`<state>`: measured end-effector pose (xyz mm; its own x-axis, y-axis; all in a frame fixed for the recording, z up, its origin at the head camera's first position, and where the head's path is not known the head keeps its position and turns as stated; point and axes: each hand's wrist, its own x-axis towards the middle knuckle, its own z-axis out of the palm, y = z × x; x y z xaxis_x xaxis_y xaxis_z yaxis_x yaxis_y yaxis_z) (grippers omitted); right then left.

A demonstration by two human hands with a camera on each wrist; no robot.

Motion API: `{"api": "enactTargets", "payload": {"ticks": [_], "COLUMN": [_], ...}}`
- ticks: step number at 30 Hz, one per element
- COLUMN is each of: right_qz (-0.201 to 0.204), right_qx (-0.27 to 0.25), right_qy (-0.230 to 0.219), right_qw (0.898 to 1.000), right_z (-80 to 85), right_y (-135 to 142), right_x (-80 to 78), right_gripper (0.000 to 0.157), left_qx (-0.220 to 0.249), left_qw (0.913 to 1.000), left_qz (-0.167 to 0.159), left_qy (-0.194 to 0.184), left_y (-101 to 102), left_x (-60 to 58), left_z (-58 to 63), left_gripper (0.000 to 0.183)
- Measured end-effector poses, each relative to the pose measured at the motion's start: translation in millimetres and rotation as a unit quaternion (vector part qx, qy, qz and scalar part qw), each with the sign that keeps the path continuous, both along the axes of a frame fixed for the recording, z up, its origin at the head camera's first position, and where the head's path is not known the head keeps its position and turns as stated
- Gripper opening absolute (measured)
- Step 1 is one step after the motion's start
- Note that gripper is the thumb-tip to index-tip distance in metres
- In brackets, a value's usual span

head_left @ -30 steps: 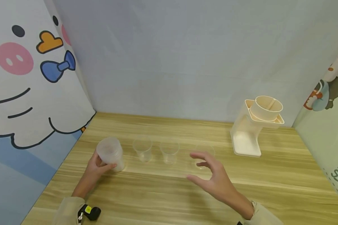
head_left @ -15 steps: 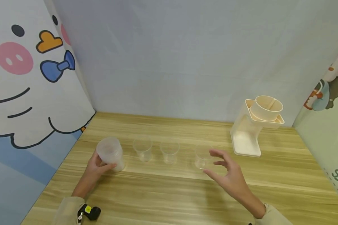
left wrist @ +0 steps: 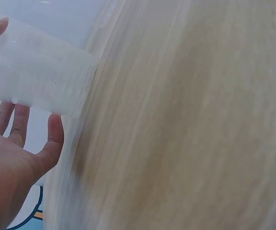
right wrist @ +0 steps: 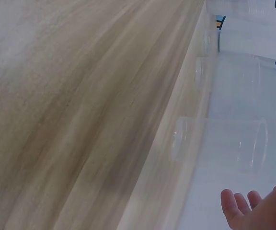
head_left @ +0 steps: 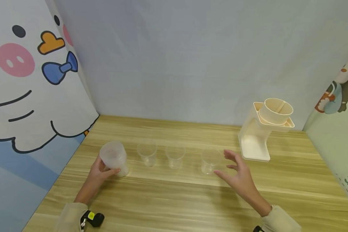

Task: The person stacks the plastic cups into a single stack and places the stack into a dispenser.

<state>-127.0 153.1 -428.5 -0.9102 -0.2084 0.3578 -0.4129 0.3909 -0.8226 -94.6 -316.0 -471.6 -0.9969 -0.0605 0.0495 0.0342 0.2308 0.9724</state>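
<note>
On the left of the table, my left hand (head_left: 99, 175) grips a stack of nested clear plastic cups (head_left: 113, 155) around its near side. In the left wrist view, the thumb lies on one side of that stack (left wrist: 37, 72) and the fingers on the other. Three single clear cups stand upright in a row: a left cup (head_left: 147, 154), a middle cup (head_left: 175, 156) and a right cup (head_left: 211, 161). My right hand (head_left: 240, 175) is just right of the right cup, thumb and fingers spread apart with nothing between them. The right wrist view shows this cup (right wrist: 219, 143) beyond the fingertips.
A cream plastic stand (head_left: 254, 145) with a round open holder (head_left: 273, 112) on top is at the back right of the wooden table (head_left: 168, 203). A plain curtain (head_left: 185, 64) hangs behind, with cartoon-printed sheets at both sides.
My right hand has moved right, from overlapping the right cup to beside it, with the fingers spread throughout. My left hand and the stack have stayed in place.
</note>
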Motion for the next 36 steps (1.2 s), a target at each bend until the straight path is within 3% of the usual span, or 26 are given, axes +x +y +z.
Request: {"api": "enactTargets", "payload": {"ticks": [13, 20, 27, 36], "right_qz": [0.003, -0.001, 0.004, 0.01], "right_qx": [-0.021, -0.031, -0.038, -0.033], "right_qy": [-0.074, -0.09, -0.105, -0.106], "right_qw": [0.997, 0.995, 0.994, 0.994], "right_z": [-24.9, -31.6, -2.0, 3.1], "right_y": [-13.9, -21.9, -34.0, -37.1], "right_x": [-18.0, -22.3, -9.1, -7.1], "right_gripper": [0.08, 0.075, 0.071, 0.069], "left_qx": [0.012, 0.018, 0.008, 0.002], "left_qw": [0.9999, 0.9998, 0.9999, 0.9998], "left_qz": [0.001, 0.003, -0.001, 0.004], "left_qy": [-0.006, -0.004, -0.011, -0.021], "left_y": [2.1, 2.6, 0.9, 0.6], "left_x": [0.0, 0.6, 0.3, -0.5], "left_z": [3.2, 2.8, 1.5, 2.3], "left_gripper": [0.081, 0.082, 0.081, 0.083]}}
